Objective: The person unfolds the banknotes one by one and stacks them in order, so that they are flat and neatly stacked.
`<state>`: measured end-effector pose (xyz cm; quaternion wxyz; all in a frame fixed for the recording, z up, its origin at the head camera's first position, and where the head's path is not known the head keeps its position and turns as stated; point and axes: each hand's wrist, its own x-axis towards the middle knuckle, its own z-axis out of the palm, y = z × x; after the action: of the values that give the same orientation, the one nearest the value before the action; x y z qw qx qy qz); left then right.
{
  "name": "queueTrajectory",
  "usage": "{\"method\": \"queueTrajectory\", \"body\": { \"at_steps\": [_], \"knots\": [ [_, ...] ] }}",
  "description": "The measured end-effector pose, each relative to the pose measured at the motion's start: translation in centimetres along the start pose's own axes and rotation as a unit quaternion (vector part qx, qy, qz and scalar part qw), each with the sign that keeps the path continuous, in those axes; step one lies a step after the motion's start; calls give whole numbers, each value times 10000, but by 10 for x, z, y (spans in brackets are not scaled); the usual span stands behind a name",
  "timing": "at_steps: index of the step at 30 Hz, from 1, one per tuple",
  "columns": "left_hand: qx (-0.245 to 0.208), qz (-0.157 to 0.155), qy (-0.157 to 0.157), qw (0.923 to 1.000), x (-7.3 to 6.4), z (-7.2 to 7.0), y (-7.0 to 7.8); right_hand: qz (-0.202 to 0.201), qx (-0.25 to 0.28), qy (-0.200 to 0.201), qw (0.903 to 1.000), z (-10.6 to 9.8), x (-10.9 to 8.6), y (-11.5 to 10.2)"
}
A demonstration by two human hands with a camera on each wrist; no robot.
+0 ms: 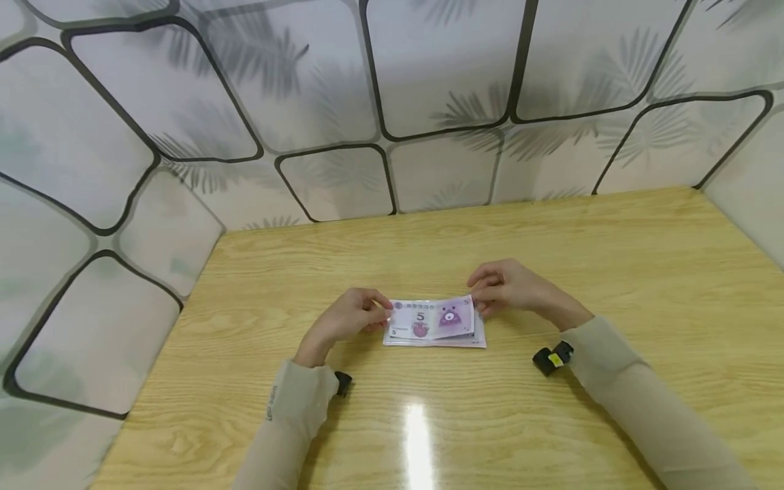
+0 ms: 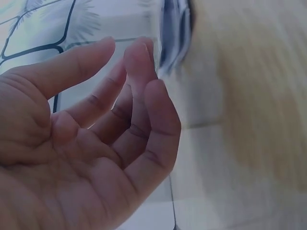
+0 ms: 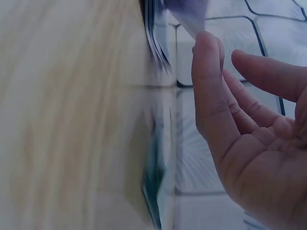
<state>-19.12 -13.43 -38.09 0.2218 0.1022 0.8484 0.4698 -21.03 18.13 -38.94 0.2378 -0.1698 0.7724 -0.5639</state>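
Note:
A small stack of pink play-money banknotes (image 1: 431, 320) lies on the wooden table. The top note bears a 5 and a purple one-eyed monster, sits slightly askew, and its right end is raised. My left hand (image 1: 355, 314) is at the stack's left edge, its bent fingertips beside the notes; in the left wrist view thumb and forefinger stand apart. At the top note's upper right corner is my right hand (image 1: 508, 289). The right wrist view shows its forefinger (image 3: 207, 72) against the raised purple note (image 3: 189, 14), thumb apart from it.
The pale wood table (image 1: 612, 272) runs back to a wall covering (image 1: 441, 170) with dark rounded outlines and leaf prints. A dark camera (image 1: 552, 358) is strapped at the right wrist. A blurred dark green shape (image 3: 153, 177) shows low in the right wrist view.

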Motion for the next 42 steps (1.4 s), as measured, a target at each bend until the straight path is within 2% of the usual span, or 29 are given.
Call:
{"method": "queueTrajectory", "body": {
  "at_steps": [9,18,33,42],
  "knots": [
    [59,415,155,9990,7,2,17,91,-74,541,9985,-38,-23,-3],
    [-171,780,41,9968,21,9,40,294,-203,903,9953,-63,-37,3],
    [-230,894,-132,9956,46,27,67,462,-164,1061,9931,-78,-45,13],
    [-290,782,-266,9962,63,41,73,603,-158,1049,9925,-83,-49,20]
  ]
}}
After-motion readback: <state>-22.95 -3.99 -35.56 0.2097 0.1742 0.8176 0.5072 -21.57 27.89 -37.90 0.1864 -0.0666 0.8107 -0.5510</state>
